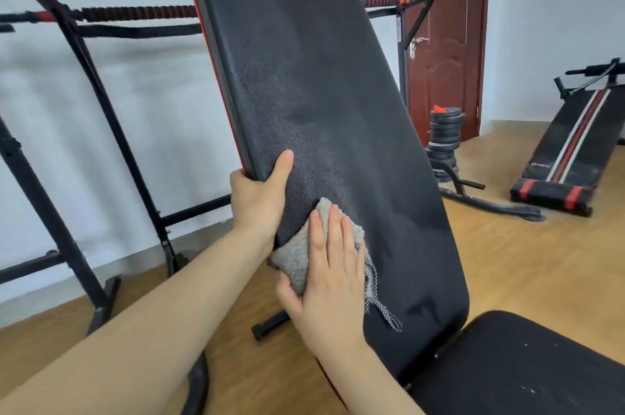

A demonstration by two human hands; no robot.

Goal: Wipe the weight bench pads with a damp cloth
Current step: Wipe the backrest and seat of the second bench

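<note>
The black back pad (314,83) of the weight bench stands steeply inclined in the middle of the view, with a red strip along its left side. Its lower part shows a dull damp sheen. My left hand (258,198) grips the pad's left edge, thumb lying on the front face. My right hand (329,265) presses a fluffy grey cloth (296,260) flat against the lower left of the pad, fingers straight; a patterned corner of the cloth hangs out to the right. The black seat pad (527,370) lies at the bottom right, speckled with white bits.
A black rack (101,103) with a red-and-black bar stands against the white wall on the left. A stack of weight plates (444,140), a sit-up board (575,140) and a brown door (443,35) are at the right. Wooden floor lies all round.
</note>
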